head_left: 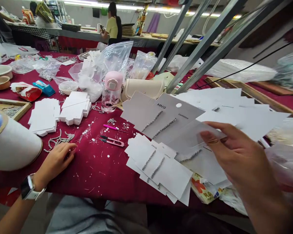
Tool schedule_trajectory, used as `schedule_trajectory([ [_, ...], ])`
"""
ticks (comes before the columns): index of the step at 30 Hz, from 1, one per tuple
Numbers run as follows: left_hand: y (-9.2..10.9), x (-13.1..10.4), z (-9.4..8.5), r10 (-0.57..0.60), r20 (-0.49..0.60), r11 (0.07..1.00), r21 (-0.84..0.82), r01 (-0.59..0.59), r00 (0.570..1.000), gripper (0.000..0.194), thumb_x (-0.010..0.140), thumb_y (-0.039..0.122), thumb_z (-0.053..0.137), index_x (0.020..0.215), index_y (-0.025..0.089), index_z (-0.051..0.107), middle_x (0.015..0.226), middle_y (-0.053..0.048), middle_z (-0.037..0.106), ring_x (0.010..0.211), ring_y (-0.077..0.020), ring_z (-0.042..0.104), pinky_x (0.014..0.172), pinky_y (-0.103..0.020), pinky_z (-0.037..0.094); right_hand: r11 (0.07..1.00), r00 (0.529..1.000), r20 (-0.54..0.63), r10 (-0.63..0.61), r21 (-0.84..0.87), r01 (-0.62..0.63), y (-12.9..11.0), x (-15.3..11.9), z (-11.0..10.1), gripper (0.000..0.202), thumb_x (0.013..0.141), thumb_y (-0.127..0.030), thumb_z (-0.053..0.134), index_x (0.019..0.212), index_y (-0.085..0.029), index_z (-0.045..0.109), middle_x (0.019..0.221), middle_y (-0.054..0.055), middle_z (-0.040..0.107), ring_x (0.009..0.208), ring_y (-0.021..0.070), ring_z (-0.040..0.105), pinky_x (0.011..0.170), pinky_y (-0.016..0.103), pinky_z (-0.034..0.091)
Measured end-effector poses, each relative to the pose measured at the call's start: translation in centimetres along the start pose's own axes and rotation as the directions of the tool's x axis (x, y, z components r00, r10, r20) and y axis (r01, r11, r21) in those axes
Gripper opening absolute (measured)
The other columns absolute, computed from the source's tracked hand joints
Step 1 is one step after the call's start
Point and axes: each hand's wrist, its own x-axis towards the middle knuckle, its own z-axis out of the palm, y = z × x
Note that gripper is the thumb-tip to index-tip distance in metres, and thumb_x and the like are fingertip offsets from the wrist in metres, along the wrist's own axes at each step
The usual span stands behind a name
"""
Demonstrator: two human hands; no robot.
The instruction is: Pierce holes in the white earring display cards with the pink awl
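Holding white printed cards (185, 128) above maroon cloth (81, 172)

The right hand (236, 156) is clamped, thumb against fingers, on the cards, which bear silver chain strips. The left hand (55, 161), empty, rests with fingers loosely curled and slightly apart beside loose silver chains (58, 139). Pink-handled metal snips (114, 142) lie between the hands; a clear, pink-lidded bottle (111, 94) stands beyond.

Red cloth-covered tbl (85, 175) w/ pink snips (112, 141); white card stacks (74, 107); clear btl (111, 94).
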Motion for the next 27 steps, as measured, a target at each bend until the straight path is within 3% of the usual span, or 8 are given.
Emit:
schedule_trajectory([
  [5,-0.6,-0.3,0.3,0.041,-0.039,0.999,0.021,-0.040,0.998,0.020,0.081,0.029,0.044,0.098,0.021,0.052,0.092,-0.005,0.062,0.084,-0.0203,0.059,0.077,-0.034,0.047,0.975,0.986,-0.108,0.123,0.201,-0.099,-0.4,2.8,-0.5,0.028,0.057,-0.042,0.070,0.081,-0.029,0.064,0.064,0.002,0.060,0.059,0.0148,0.053,0.055,0.030,0.043],
  [9,0.0,0.1,-0.2,-0.031,-0.049,0.998,-0.064,0.028,0.998,0.022,0.082,0.028,0.044,0.103,0.020,0.048,0.098,-0.006,0.058,0.088,-0.0191,0.056,0.079,-0.034,0.047,0.957,0.988,0.058,0.146,0.246,-0.156,-0.1,2.7,1.0,0.030,0.053,-0.045,0.072,0.077,-0.028,0.065,0.068,0.003,0.061,0.062,0.0142,0.053,0.053,0.028,0.043],
  [12,1.3,1.6,-1.0,-0.134,-0.056,0.962,-0.247,0.117,0.989,0.036,0.079,0.032,0.050,0.112,0.021,0.041,0.105,-0.007,0.054,0.088,-0.0167,0.055,0.082,-0.033,0.047,0.948,0.980,0.176,0.094,0.284,-0.142,-0.3,1.6,3.1,0.030,0.056,-0.046,0.070,0.079,-0.028,0.064,0.067,0.002,0.060,0.063,0.0137,0.054,0.054,0.026,0.045],
  [14,2.5,3.2,-1.6,-0.155,-0.006,0.875,-0.464,0.135,0.988,0.043,0.077,0.034,0.053,0.116,0.023,0.037,0.108,-0.007,0.053,0.093,-0.0157,0.055,0.083,-0.031,0.048,0.947,0.970,0.239,0.036,0.302,-0.109,-1.0,0.9,4.7,0.028,0.060,-0.046,0.067,0.081,-0.028,0.063,0.065,0.000,0.058,0.062,0.0125,0.054,0.054,0.024,0.046],
  [16,3.6,4.9,-2.0,-0.080,0.098,0.752,-0.647,0.125,0.992,0.051,0.072,0.037,0.059,0.117,0.023,0.038,0.109,-0.007,0.053,0.094,-0.0160,0.055,0.081,-0.031,0.049,0.944,0.950,0.311,-0.023,0.320,-0.082,-1.8,0.3,6.3,0.026,0.065,-0.045,0.064,0.084,-0.028,0.062,0.063,-0.001,0.056,0.060,0.0115,0.054,0.053,0.023,0.046],
  [18,4.6,6.5,-2.3,-0.022,0.224,0.638,-0.747,0.186,0.974,0.040,0.069,0.041,0.061,0.102,0.021,0.052,0.090,-0.005,0.060,0.081,-0.0153,0.058,0.071,-0.029,0.051,0.936,0.933,0.352,-0.071,0.346,-0.060,-2.7,-0.1,7.8,0.025,0.068,-0.045,0.061,0.086,-0.027,0.061,0.066,-0.002,0.057,0.060,0.0106,0.054,0.054,0.023,0.047],
  [22,5.5,8.0,-2.0,-0.176,0.436,0.522,-0.719,0.459,0.883,0.031,0.067,0.048,0.060,0.059,0.018,0.059,0.044,0.003,0.045,0.044,-0.0101,0.048,0.037,-0.023,0.036,0.937,0.940,0.309,-0.145,0.347,0.030,-3.7,-0.4,10.0,0.025,0.072,-0.044,0.057,0.091,-0.028,0.061,0.091,0.000,0.062,0.069,0.0097,0.054,0.063,0.024,0.047],
  [27,4.9,7.7,-0.1,-0.237,0.444,0.307,-0.810,0.501,0.864,0.027,0.069,0.044,0.060,0.065,0.018,0.064,0.054,0.000,0.056,0.057,-0.0117,0.054,0.045,-0.023,0.039,0.980,0.954,0.260,-0.152,0.162,0.112,-3.9,-0.6,11.5,0.029,0.075,-0.044,0.053,0.096,-0.025,0.058,0.086,0.003,0.060,0.059,0.0104,0.049,0.052,0.026,0.043],
])
